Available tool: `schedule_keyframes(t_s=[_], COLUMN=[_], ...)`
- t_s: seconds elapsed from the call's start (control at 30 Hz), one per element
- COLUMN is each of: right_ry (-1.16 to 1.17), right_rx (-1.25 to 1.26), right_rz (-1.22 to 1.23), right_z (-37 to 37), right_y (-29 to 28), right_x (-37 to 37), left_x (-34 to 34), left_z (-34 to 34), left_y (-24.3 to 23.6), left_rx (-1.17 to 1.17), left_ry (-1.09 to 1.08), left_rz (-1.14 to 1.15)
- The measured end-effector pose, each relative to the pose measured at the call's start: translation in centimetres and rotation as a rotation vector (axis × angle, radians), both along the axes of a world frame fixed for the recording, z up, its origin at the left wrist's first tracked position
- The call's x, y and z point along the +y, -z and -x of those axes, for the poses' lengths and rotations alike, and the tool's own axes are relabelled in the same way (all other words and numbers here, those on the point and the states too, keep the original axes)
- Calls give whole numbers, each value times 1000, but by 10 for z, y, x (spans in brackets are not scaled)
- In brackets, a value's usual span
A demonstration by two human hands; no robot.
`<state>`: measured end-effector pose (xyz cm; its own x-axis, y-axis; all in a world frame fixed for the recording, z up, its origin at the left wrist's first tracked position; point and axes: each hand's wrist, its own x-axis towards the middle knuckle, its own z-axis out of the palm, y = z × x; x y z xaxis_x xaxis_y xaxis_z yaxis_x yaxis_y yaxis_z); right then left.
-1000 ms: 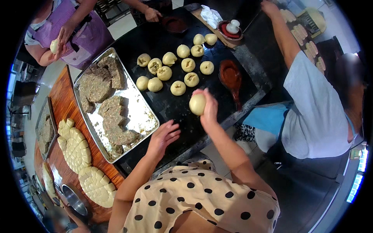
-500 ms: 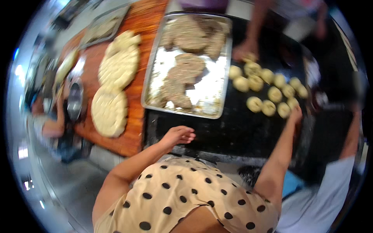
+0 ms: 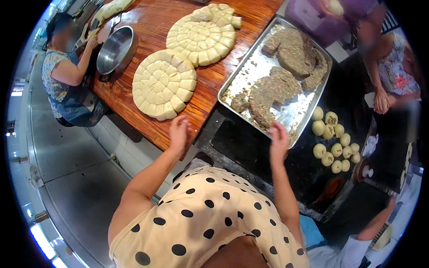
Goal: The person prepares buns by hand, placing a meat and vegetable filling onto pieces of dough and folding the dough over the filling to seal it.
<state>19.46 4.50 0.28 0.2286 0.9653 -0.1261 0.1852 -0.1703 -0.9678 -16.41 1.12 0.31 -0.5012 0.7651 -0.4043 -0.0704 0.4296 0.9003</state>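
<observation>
Hands over dough and filling at a crowded worktable.

The left hand (image 3: 178, 129) hovers with loose, empty fingers at the edge of the wooden table (image 3: 147, 27), just beside the nearer scored dough disc (image 3: 164, 84). The right hand (image 3: 278, 139) reaches, fingers spread, to the near rim of the metal tray (image 3: 286, 115) of brown filling (image 3: 268, 96), holding nothing. Stuffed dough balls (image 3: 336, 142) sit on the dark surface to its right.

A steel bowl (image 3: 117, 50) sits near the wooden table's (image 3: 152, 27) far left edge; round filled buns (image 3: 336, 143) cluster on the black counter's (image 3: 250, 149) right end.
</observation>
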Motion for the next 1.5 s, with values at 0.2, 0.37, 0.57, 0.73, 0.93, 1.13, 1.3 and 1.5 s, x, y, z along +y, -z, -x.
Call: schedule_keyframes(t_s=[0.2,0.37,0.57,0.73,0.93,1.13,1.3,1.5], right_ry=[-381,-357,-325,-503,-628,-502,-417,-230], right_rx=[172,-154,-136,72,-71,565,796,917], right_rz=[-19,-37,210,501,341,668,762,688], right_z=[209,284,331,322,281,290,264,174], right_y=[10,55,62,40,50,20,37,22], right_x=[82,167,203,203,176,134,92,14], left_x=[-16,20,49,30,-3,-7,-14,-17], left_z=[172,228,247,240,237,216,195,140], left_y=[56,57,71,35,16,21,5,-1], left_rx=[319,44,-212,-575,-556,-981,-1049,-1152], left_ry=[-465,-559,-558,-362,-101,-188,-137,95], left_rz=[-37,-50,-37,-47,53,-60,2,188])
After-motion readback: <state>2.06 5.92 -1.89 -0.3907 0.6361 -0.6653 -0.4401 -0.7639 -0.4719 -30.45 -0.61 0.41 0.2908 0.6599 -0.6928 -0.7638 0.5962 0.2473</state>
